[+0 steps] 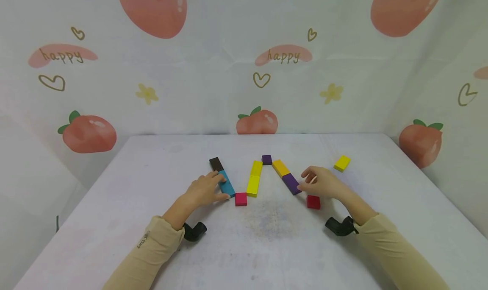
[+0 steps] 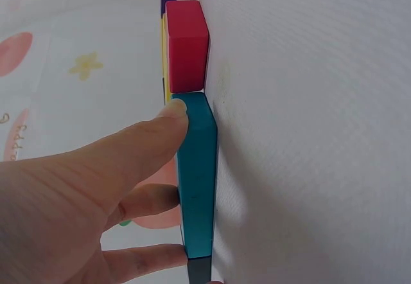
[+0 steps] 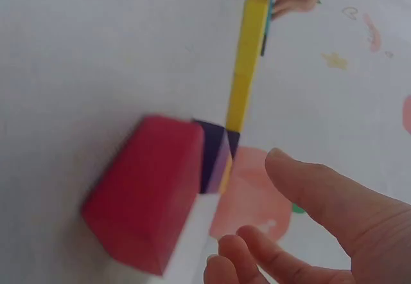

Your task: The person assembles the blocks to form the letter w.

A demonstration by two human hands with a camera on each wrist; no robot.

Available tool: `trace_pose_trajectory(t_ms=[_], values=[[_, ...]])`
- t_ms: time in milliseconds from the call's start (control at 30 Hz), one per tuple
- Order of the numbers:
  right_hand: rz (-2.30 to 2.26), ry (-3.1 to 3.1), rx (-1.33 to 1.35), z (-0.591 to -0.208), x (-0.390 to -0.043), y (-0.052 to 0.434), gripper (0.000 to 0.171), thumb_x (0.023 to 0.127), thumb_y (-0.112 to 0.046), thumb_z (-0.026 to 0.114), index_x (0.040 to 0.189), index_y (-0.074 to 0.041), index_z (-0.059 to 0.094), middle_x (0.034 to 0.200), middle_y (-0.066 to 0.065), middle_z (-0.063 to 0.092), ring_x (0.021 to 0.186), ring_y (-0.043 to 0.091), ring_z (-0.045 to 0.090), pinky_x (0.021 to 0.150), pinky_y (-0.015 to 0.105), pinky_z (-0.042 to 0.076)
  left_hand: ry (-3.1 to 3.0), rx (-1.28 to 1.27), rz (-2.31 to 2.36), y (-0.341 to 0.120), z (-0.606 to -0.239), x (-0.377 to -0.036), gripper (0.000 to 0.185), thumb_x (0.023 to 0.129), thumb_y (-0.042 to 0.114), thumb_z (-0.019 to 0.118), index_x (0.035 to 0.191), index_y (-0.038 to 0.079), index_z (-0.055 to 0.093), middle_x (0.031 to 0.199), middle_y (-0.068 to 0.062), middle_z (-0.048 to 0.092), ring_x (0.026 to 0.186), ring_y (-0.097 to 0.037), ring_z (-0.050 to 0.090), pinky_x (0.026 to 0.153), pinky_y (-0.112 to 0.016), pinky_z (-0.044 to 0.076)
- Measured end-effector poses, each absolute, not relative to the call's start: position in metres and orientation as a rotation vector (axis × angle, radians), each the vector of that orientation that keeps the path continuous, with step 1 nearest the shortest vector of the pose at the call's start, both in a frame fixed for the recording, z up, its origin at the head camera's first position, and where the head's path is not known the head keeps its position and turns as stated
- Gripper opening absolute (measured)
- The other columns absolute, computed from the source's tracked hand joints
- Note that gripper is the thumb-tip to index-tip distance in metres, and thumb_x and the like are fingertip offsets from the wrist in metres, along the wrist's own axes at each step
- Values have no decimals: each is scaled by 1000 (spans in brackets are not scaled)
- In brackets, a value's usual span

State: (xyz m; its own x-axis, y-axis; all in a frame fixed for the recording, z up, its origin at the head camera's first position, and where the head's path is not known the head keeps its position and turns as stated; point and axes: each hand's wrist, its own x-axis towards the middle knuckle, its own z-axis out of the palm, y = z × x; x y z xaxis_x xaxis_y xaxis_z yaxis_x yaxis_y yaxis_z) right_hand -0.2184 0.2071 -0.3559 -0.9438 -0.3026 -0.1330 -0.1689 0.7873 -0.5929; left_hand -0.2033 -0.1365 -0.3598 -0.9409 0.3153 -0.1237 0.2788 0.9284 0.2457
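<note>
My left hand (image 1: 203, 190) lies beside a blue block (image 1: 226, 185), thumb at its near end and fingertips along its upper part. In the left wrist view the thumb touches that block's edge. A black block (image 1: 216, 164) meets its far end; a red block (image 1: 241, 199) sits at its near end. Two yellow blocks (image 1: 254, 179) stand in line past the red one. My right hand (image 1: 322, 182) hovers near a long purple block (image 1: 292, 184), fingers loosely bent and holding nothing. Below it is another red block (image 3: 151, 194), apart from the row.
A small purple block (image 1: 267, 160) is at the far end of the yellow pair. An orange-yellow block (image 1: 281, 168) joins the long purple one. A loose yellow block (image 1: 342, 163) lies farther right on the white table (image 1: 251, 256). A patterned cloth (image 1: 213, 69) hangs behind.
</note>
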Motion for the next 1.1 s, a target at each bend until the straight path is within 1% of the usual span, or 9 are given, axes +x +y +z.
trace_pose_trajectory(t_ms=[167,267,467,700,867,1100], values=[[-891,2765,-432,-350,-218,220,40,84,-30,68,109,-1,58,97,11,62,82,19,56,69,26,48,2928,457,340,-137,-361,-204,49,84,39,67,123,14,55,143,-19,41,111,-43,52,91,-57,46],[-894,2761,-482,-349,-216,225,40,83,-30,69,108,0,59,95,10,62,82,17,55,69,25,47,2927,455,341,-137,-361,-204,48,83,40,67,123,14,55,143,-19,41,112,-43,52,91,-57,45],[-920,2719,-524,-350,-213,232,41,82,-30,70,108,0,59,97,10,62,86,17,56,71,24,50,2934,465,341,-137,-361,-203,49,83,40,67,122,13,55,143,-20,41,111,-43,52,90,-57,46],[-889,2682,-670,-355,-212,243,34,80,-26,73,103,-6,60,98,6,62,91,17,55,75,17,49,2933,461,339,-137,-360,-203,50,84,40,67,124,13,55,143,-20,40,112,-44,52,91,-58,45],[-842,2631,-736,-359,-210,245,33,78,-26,74,102,-9,61,95,1,61,89,16,53,75,19,49,2931,460,343,-137,-360,-203,50,84,40,67,124,13,55,144,-20,40,113,-45,51,91,-59,45],[-800,2594,-824,-362,-208,245,37,75,-30,77,101,-10,59,92,-3,61,85,8,53,76,21,48,2932,463,343,-137,-360,-204,50,84,40,67,124,13,55,143,-21,40,113,-45,51,92,-59,44]])
